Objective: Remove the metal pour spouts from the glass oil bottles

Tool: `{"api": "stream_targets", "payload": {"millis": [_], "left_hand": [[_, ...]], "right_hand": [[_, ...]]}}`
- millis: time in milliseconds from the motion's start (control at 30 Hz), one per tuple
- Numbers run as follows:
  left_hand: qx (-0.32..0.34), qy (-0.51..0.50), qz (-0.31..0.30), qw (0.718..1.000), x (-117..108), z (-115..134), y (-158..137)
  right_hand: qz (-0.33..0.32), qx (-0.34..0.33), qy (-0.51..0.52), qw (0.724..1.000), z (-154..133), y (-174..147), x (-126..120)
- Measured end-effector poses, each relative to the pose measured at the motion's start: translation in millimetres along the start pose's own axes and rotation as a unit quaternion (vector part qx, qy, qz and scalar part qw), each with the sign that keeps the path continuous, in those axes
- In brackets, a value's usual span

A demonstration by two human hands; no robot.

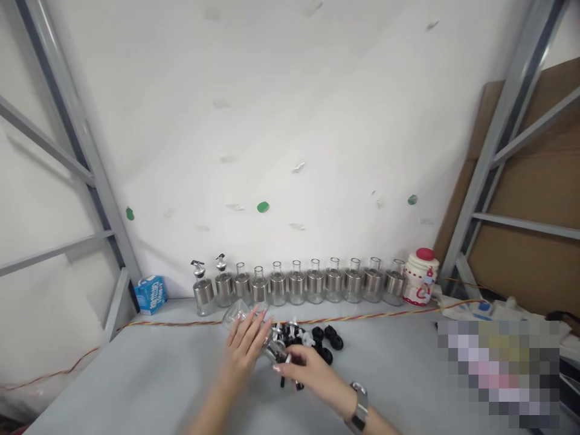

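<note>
My left hand (247, 338) is wrapped over a glass bottle (233, 314) that lies tilted, its base up to the left and its neck down to the right. At the neck, my right hand (306, 368) pinches a pour spout (281, 357), mostly hidden by the fingers; whether it is seated in the neck I cannot tell. Just behind my hands lies a pile of metal pour spouts (293, 329) and black caps (335, 341). Along the wall stands a row of glass bottles with metal sleeves (334, 281). The two leftmost bottles carry pour spouts (220, 263); the others have bare necks.
A blue carton (151, 295) stands at the left end, and a white and red jar (420, 278) ends the row on the right. A twisted red-yellow wire (362, 316) crosses the table. Metal frame posts (487, 151) rise at both sides. A blurred patch (498, 368) covers the right.
</note>
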State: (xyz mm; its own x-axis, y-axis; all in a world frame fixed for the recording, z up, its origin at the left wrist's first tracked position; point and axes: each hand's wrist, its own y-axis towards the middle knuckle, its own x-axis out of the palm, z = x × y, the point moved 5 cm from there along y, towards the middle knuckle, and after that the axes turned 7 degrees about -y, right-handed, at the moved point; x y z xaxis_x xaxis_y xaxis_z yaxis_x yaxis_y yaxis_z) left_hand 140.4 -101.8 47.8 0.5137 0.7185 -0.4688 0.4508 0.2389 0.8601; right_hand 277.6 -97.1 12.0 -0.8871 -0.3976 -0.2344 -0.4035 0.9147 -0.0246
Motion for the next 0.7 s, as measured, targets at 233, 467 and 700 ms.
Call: {"api": "stream_targets", "payload": {"millis": [233,467,700], "left_hand": [[0.021,-0.001,0.032,0.999,-3.6,7.1,0.6],[0.019,-0.004,-0.012,1.000,-1.2,6.2,8.0],[-0.033,0.009,-0.011,0.999,2.8,-1.6,0.0]], "right_hand": [[-0.090,0.038,0.117,0.988,6.7,-2.2,7.4],[0.017,-0.017,-0.129,0.991,2.5,-5.4,1.5],[0.190,-0.180,-0.352,0.899,-21.8,-19.5,-3.4]]}}
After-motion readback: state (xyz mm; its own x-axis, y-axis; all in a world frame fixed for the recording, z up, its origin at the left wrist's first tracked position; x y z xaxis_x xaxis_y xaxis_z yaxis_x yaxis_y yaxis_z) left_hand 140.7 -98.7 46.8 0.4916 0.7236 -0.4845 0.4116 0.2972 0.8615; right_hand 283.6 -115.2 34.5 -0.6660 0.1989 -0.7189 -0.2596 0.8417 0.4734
